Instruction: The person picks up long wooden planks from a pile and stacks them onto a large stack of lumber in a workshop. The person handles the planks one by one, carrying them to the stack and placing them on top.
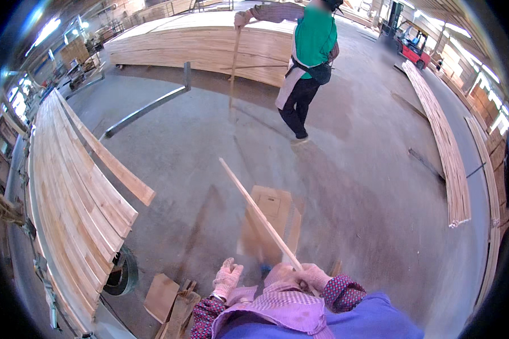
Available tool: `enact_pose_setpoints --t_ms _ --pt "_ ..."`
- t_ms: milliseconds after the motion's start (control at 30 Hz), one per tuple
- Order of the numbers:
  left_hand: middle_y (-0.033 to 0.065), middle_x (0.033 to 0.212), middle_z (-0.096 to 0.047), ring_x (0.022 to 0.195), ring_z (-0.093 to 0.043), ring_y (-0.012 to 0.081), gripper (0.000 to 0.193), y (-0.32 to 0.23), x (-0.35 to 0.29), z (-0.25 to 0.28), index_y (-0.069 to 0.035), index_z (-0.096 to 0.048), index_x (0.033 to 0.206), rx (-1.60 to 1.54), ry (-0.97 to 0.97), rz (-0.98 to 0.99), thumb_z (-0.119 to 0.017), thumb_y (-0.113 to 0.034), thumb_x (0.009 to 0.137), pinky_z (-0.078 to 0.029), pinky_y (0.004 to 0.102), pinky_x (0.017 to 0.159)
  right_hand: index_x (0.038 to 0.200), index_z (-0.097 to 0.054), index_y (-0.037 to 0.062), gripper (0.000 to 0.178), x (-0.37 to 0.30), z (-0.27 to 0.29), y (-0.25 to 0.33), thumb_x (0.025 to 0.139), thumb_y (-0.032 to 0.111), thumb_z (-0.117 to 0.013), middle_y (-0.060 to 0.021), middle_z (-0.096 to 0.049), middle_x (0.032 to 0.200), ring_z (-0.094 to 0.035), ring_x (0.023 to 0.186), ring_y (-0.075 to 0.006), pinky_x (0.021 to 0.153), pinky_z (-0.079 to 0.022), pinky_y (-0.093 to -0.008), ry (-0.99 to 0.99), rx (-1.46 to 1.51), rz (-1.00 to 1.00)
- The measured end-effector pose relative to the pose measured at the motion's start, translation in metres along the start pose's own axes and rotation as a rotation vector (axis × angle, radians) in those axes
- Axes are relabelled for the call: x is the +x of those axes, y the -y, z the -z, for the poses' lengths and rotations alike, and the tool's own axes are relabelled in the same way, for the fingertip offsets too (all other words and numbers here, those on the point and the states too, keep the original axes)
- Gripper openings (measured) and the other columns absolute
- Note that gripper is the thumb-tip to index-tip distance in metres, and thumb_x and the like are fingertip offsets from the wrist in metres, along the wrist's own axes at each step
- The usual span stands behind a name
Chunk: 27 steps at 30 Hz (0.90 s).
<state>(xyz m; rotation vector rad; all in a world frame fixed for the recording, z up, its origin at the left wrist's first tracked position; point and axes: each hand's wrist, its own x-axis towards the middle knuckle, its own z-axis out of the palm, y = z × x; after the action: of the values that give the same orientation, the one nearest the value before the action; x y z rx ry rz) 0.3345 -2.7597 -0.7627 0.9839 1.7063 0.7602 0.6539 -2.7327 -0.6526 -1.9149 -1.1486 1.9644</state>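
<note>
My right hand point(313, 277), in a pale pink work glove, is closed round the near end of a long thin wooden strip point(258, 211). The strip slants up and away to the left over the floor. Lower left of it, my left hand point(227, 278) wears the same kind of glove, its fingers loosely apart and nothing in them. Below the strip lies a flattened cardboard sheet point(260, 229) on the concrete. Patterned sleeves and a purple checked cloth show round my wrists.
Long planks point(79, 192) lie side by side at left, above a wheel point(122, 274). A co-worker point(311, 56) stands ahead, holding an upright wooden stick point(234, 62) before a large timber stack point(198, 53). Wood strips point(444, 152) lie at right; a red forklift point(415, 52) stands far right.
</note>
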Motion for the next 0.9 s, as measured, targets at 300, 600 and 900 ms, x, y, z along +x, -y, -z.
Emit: enact_pose_setpoints --t_ms 300,600,900 --pt "0.0105 0.115 -0.065 0.106 -0.06 0.0184 0.065 -0.064 0.015 -0.009 0.0 -0.042 0.137 -0.074 0.041 0.069 -0.066 -0.035 0.088 -0.044 0.0307 0.096 0.087 -0.062 0.0025 0.018 0.049 0.029 0.025 0.083 0.019 -0.068 -0.0026 -0.058 0.066 -0.054 0.049 -0.0107 0.043 -0.044 -0.0256 0.038 0.135 -0.082" --pt "0.012 0.12 -0.065 0.112 -0.061 0.0226 0.061 -0.168 0.015 0.058 -0.002 -0.05 0.132 0.132 -0.143 -0.089 -0.067 -0.038 0.085 -0.046 0.0342 0.097 0.082 -0.066 0.0 0.018 0.105 0.021 0.039 0.079 0.017 -0.069 -0.0053 -0.062 0.066 -0.06 0.056 -0.0145 0.051 -0.05 -0.0297 0.027 0.08 -0.126" --pt "0.0178 0.133 -0.05 0.125 -0.046 0.0353 0.064 -0.198 0.091 0.274 -0.005 -0.051 0.13 0.883 -0.717 -0.325 -0.069 -0.038 0.079 -0.038 0.0433 0.105 0.083 -0.063 -0.0017 0.018 0.107 -0.03 0.094 0.08 0.015 -0.07 -0.0063 -0.061 0.066 -0.058 0.052 -0.0149 0.047 -0.053 -0.0322 0.0 0.167 -0.078"
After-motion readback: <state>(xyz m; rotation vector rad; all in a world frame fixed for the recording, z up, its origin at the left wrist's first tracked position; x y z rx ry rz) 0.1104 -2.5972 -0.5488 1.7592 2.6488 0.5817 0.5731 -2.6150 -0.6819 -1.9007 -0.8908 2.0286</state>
